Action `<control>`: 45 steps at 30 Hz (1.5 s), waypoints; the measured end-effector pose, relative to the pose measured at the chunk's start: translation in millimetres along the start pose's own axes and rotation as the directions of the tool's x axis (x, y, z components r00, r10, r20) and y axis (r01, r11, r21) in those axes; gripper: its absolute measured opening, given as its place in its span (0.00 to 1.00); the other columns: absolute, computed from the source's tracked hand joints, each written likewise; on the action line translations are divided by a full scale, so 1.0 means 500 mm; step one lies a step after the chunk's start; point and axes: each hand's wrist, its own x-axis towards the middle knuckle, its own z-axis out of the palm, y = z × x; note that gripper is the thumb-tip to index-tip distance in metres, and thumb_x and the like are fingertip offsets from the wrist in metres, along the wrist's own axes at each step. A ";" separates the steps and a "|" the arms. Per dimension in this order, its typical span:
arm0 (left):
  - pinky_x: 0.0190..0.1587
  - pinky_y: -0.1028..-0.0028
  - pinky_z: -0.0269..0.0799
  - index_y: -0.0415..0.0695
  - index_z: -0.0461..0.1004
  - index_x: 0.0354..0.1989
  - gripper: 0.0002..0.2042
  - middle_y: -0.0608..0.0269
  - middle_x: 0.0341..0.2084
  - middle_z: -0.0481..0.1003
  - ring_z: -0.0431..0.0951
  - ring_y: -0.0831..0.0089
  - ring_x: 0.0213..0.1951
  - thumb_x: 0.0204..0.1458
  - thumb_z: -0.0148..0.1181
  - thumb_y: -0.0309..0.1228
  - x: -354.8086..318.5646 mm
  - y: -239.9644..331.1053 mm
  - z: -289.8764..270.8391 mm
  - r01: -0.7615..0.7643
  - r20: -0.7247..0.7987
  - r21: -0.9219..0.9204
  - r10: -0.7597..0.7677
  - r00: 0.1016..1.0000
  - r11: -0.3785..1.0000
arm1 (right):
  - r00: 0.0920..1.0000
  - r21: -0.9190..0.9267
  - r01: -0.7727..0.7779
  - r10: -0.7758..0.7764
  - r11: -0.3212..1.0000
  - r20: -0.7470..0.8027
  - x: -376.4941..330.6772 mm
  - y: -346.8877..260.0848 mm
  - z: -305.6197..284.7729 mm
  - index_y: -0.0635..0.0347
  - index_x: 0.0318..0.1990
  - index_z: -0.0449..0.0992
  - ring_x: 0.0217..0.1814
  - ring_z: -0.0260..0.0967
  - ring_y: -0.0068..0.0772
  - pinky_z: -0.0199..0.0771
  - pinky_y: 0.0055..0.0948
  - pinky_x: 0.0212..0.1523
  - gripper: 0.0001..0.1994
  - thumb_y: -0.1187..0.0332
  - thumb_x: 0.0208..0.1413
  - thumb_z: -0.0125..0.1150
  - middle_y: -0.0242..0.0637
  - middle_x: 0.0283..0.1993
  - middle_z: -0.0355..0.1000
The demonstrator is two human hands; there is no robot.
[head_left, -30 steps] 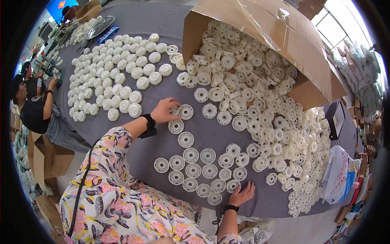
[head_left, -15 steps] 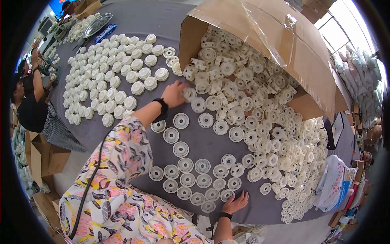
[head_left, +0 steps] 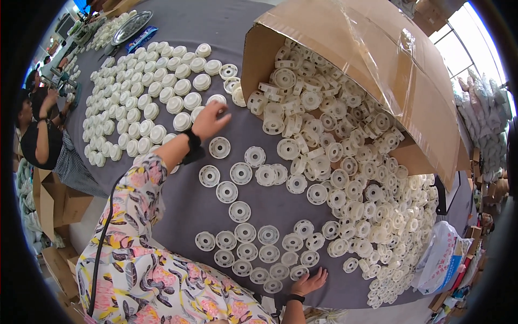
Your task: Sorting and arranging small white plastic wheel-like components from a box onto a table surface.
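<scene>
My left hand (head_left: 210,119), with loosely bent fingers and nothing visible in it, is above the table beside a white domed cap (head_left: 216,99). A white ring-shaped plastic part (head_left: 219,147) lies flat just below it, and another ring-shaped part (head_left: 255,156) sits to the right. My right hand (head_left: 309,282) rests at the table's near edge with its fingers spread, beside a loose group of ring-shaped parts (head_left: 268,254). Dark bands circle both wrists.
A tipped cardboard box (head_left: 345,48) spills a heap of white rings (head_left: 345,178) over the grey tablecloth (head_left: 178,216). Rows of domed caps (head_left: 140,102) fill the left side. A metal tray (head_left: 132,27) stands far left, a plastic bag (head_left: 442,254) at right. A person (head_left: 43,135) works at left.
My left hand has drawn back leftward from the rings at the box mouth. Rings beside it now lie spread farther to the left. My right hand stays at the near edge.
</scene>
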 end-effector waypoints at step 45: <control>0.58 0.56 0.61 0.47 0.68 0.50 0.22 0.55 0.51 0.67 0.66 0.56 0.55 0.43 0.59 0.24 -0.384 0.098 -0.014 -0.434 0.382 0.222 0.332 0.863 0.873 | 0.996 -0.019 0.011 -0.012 1.000 -0.087 -0.007 0.010 0.015 0.57 0.60 0.63 0.68 0.51 0.48 0.44 0.53 0.66 0.25 0.55 0.57 0.45 0.44 0.65 0.58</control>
